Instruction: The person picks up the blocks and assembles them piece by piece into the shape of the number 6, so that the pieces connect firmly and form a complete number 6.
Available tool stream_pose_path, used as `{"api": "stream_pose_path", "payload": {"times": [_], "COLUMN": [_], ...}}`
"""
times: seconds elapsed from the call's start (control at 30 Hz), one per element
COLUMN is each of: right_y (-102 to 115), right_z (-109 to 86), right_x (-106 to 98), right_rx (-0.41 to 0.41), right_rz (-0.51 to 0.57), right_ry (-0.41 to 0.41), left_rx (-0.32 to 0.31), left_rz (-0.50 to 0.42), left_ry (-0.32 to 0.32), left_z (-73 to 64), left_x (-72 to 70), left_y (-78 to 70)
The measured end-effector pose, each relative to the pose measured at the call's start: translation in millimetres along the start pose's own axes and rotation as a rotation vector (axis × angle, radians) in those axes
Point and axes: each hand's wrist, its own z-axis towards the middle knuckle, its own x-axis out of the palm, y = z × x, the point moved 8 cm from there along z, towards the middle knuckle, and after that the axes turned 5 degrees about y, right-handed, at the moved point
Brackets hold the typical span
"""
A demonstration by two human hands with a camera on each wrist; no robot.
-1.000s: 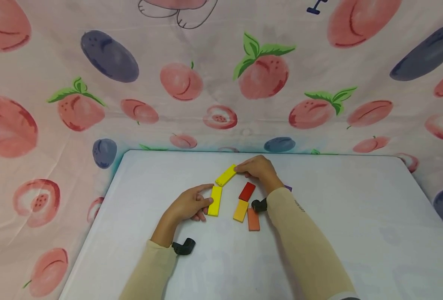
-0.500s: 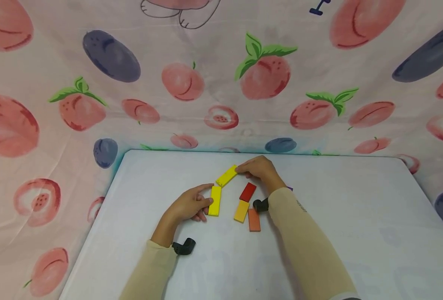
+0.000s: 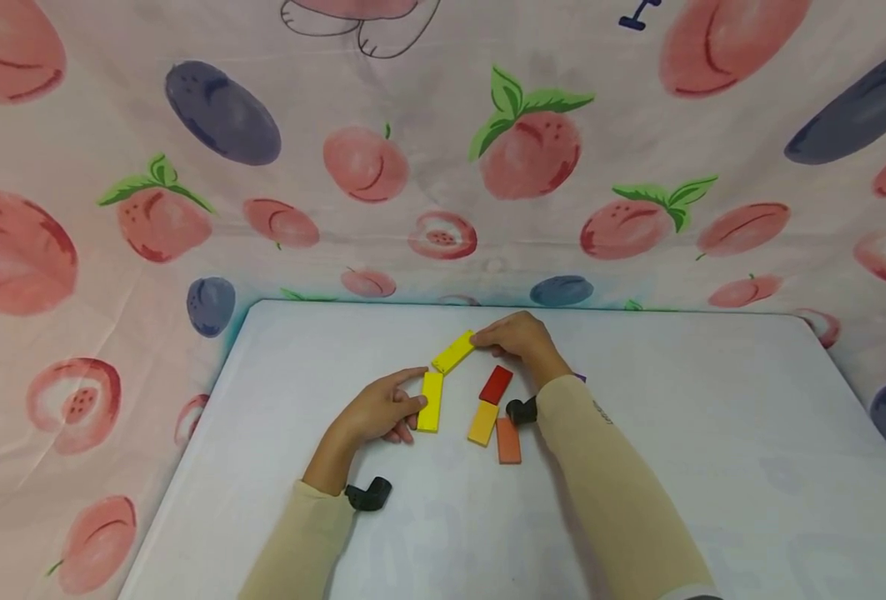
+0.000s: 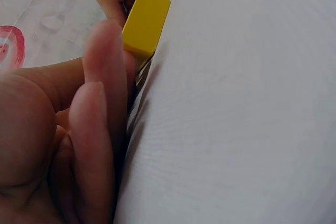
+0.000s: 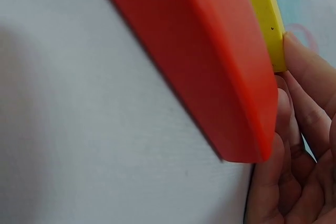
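Take the left yellow block (image 3: 431,402) as your landmark: the slanted yellow block (image 3: 453,352) lies just beyond its far end, long axis running away and to the right of it; whether the corners touch, you can't tell. Your right hand (image 3: 521,340) is nearer the slanted one, pinching its end farthest from the landmark. Your left hand (image 3: 375,408) lies on the landmark's left, index extended to its far end, thumb against it, seemingly resting rather than gripping. The red block (image 3: 496,385) sits apart, to the landmark's right
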Motion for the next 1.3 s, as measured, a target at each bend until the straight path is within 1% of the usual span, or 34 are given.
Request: {"api": "stream_pose_path", "payload": {"times": [0.27,0.5,0.67,0.9,1.03,1.13,1.23,1.3], "right_y": [1.5,1.3,2.3,-1.1,2.6,4.4,-0.1,-6.6], "right_z": [-1.3,-1.4,-11.4,-36.2,-52.9,-66.6,-78.8,-85.4], "right_x": [-0.7,-3.4,-4.2,-12.4,-12.8,-10.2,-0.9,7.0], "right_rx": [-0.014,-0.083,-0.15,-0.207,-0.268,-0.347,-0.401,-0.409], "right_rz": [0.008,0.035,0.074,0.163,0.125,0.036,-0.011,-0.028], "right_ry": [0.009,0.033,0.059,0.118,0.156,0.174,0.24,0.29], "left_rx": [0.007,0.015,0.016,-0.012,-0.019,-0.015,-0.012,-0.011], "left_rz": [0.006,0.0,-0.002,-0.014,-0.026,-0.028,-0.03,-0.028], "left_ry": [-0.002,0.003,0.007,0.001,-0.001,0.002,0.006,0.008], "left_z": [-1.1,-0.6,0.4,-0.9,-1.4,-1.4,-1.5,-1.6], "left_x": [-1.1,-0.3,0.3,-0.3,-0.3,-0.3,0.1,0.5], "left_y": [-1.2,-2.7,-4.3,-2.4,-0.6,-0.5,-0.3,-0.1]}}
